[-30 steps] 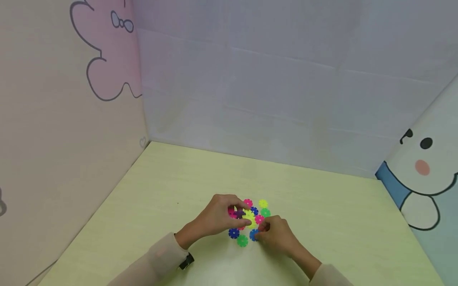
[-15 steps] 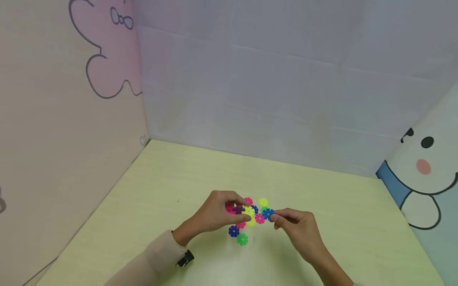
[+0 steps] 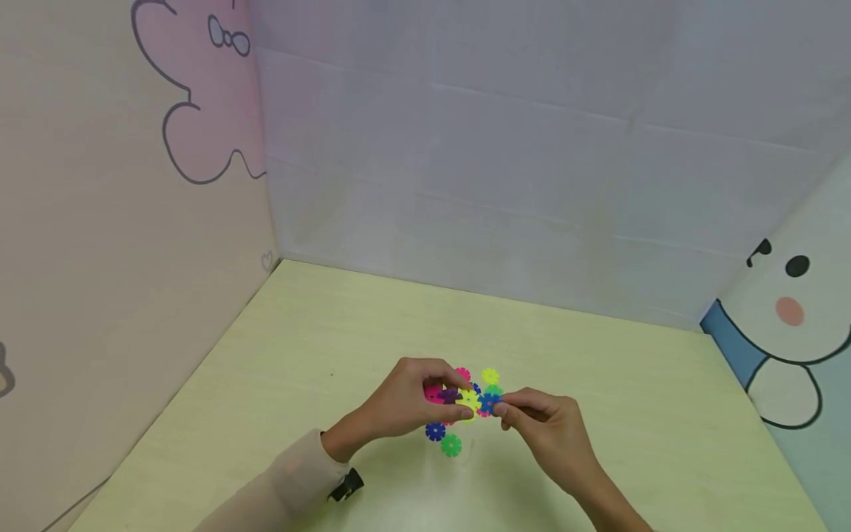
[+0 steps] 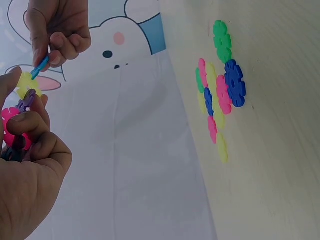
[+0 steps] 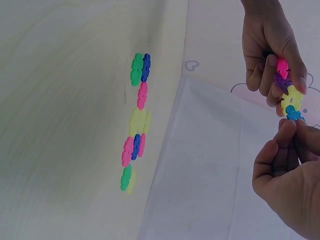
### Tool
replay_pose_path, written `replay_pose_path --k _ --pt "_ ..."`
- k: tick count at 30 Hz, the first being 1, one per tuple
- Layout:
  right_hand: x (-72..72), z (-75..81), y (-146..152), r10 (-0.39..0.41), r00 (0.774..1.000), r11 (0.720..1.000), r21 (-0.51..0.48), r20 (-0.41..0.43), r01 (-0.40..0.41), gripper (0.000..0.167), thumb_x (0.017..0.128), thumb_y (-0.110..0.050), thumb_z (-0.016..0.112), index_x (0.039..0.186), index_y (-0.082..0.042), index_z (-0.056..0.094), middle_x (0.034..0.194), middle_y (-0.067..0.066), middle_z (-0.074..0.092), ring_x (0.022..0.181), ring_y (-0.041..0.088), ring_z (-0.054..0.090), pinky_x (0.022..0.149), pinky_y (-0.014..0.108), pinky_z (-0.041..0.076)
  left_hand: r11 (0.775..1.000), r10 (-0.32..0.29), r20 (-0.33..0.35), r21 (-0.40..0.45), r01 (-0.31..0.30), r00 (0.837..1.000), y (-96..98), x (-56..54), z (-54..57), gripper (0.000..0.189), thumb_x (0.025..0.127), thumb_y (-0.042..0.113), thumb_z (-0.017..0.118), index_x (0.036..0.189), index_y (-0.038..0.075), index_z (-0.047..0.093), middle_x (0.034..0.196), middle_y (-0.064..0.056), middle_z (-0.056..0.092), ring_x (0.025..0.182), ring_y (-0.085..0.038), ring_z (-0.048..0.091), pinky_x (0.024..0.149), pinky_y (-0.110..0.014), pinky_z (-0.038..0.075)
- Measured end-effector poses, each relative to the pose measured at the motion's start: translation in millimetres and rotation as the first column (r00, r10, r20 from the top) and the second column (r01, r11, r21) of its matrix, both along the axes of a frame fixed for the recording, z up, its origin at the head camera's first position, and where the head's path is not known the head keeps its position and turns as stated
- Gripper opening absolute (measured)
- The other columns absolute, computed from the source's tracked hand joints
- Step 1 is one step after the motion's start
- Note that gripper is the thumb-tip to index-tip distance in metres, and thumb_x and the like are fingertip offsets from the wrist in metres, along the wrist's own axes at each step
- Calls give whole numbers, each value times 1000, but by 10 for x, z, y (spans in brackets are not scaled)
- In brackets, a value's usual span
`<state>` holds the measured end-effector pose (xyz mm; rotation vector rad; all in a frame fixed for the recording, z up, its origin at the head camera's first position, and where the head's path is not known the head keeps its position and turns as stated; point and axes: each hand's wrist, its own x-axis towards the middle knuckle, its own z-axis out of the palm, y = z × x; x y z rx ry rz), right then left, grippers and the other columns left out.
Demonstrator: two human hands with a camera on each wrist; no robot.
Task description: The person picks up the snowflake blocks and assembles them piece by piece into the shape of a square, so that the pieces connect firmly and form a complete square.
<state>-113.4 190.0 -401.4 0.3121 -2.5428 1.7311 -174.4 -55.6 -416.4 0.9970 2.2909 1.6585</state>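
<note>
My left hand (image 3: 402, 399) grips a short chain of notched plastic snowflake discs above the table. In the right wrist view the chain runs from a pink disc (image 5: 282, 67) through a purple disc (image 5: 281, 82) to a yellow disc (image 5: 291, 101). My right hand (image 3: 561, 436) pinches a light blue disc (image 5: 294, 113) between thumb and fingertip. Its edge meets the yellow disc's rim, the two standing at an angle in the left wrist view. A dark piece (image 4: 14, 154) below the pink disc is mostly hidden inside my left hand.
Loose discs lie flat on the pale table (image 3: 332, 318) beneath the hands: a green disc (image 3: 450, 445), a dark blue disc (image 3: 435, 431), a yellow disc (image 3: 490, 376) and several others. A whitish wall (image 3: 505, 162) rises behind, with cartoon-printed panels at both sides.
My right hand has picked the light blue disc up from the table, raised it, and brought it left against the yellow disc. My left hand has stayed almost in place, still gripping the chain.
</note>
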Motion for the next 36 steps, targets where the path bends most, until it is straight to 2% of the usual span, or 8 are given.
replay_pose_path --k 8,13,16,20,25,28,30,36 --pt "-12 12 -82 -3 989 999 33 -151 8 7 93 -6 75 90 -11 80 72 2 68 57 6 48 47 24 39 1000 -4 -19 25 5 1000 27 0 22 27 84 26 87 104 12 76 92 -2 75 71 -2 61 63 -22 55" --pt "-20 28 -120 -38 983 995 81 -179 53 8 92 -8 75 93 -12 81 72 -1 69 61 6 53 46 23 37 1000 14 4 27 -14 1000 61 -14 21 29 82 25 89 104 12 76 90 -2 75 70 -4 60 63 -21 54" --pt "-38 36 -119 -35 979 990 125 -201 61 8 92 -7 76 93 -14 81 72 -4 68 65 7 58 54 23 43 1000 12 17 5 -13 1000 57 -20 20 29 84 27 88 106 13 75 93 -1 74 74 -6 62 66 -22 56" --pt "-80 66 -115 6 987 986 165 -160 21 7 92 -11 77 92 -17 79 77 -5 70 70 7 63 67 24 52 998 1 -28 -61 -3 1000 1 -41 11 28 87 32 84 110 19 73 103 4 72 88 -7 62 71 -23 57" --pt "-158 113 -124 58 996 985 166 -66 -46 4 94 -19 76 93 -16 79 84 -4 75 75 11 67 71 26 57 996 -11 -140 -85 -1 990 -62 -104 77 23 94 32 77 114 21 74 114 8 71 98 -14 63 79 -27 55" --pt "-206 129 -133 74 996 982 179 -55 -63 9 94 -25 77 93 -17 79 83 -7 75 74 14 69 69 26 56 996 -22 -195 -85 6 980 -63 -135 137 15 96 27 74 110 21 76 109 10 73 95 -14 64 82 -26 53" --pt "-235 141 -150 81 995 982 178 -55 -70 10 92 -28 78 92 -18 79 82 -8 76 73 13 68 66 26 55 996 -42 -209 -88 24 977 -60 -152 163 11 96 24 75 106 20 77 102 9 73 88 -10 64 79 -24 53" --pt "-325 156 -224 103 992 985 149 -69 -91 10 91 -27 79 92 -17 80 82 -6 76 72 9 65 65 26 53 992 -74 -180 -112 54 981 -90 -191 213 6 94 18 76 100 17 77 88 8 73 75 1 60 73 -28 55"
